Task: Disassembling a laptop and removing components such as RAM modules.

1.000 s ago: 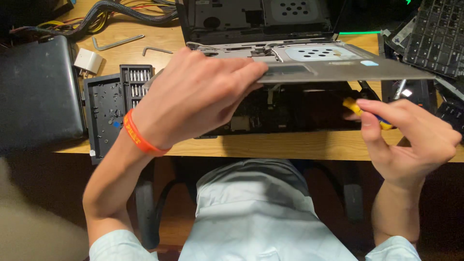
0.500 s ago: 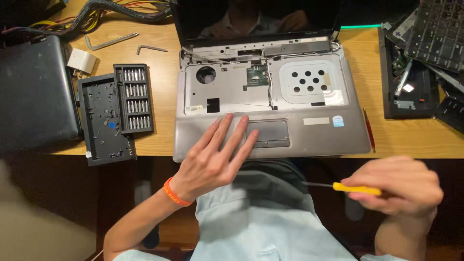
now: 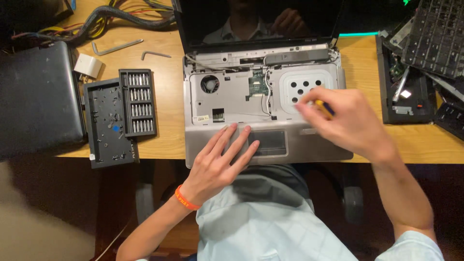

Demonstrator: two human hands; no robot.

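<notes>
Two hands | left grip (image 3: 220, 162) released, flat at laptop (image 3: 263, 116) front edge | right grip (image 3: 345, 121) grasping screwdriver (image 3: 324, 107)

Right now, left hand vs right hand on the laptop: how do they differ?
The left hand lies flat and empty, fingers spread on the palm rest beside the touchpad; the right hand is curled, gripping a yellow-handled screwdriver. The left hand sits at the front edge of the laptop; the right hand hovers over its perforated panel. Both are bare; only the left wrist has an orange wristband.
</notes>
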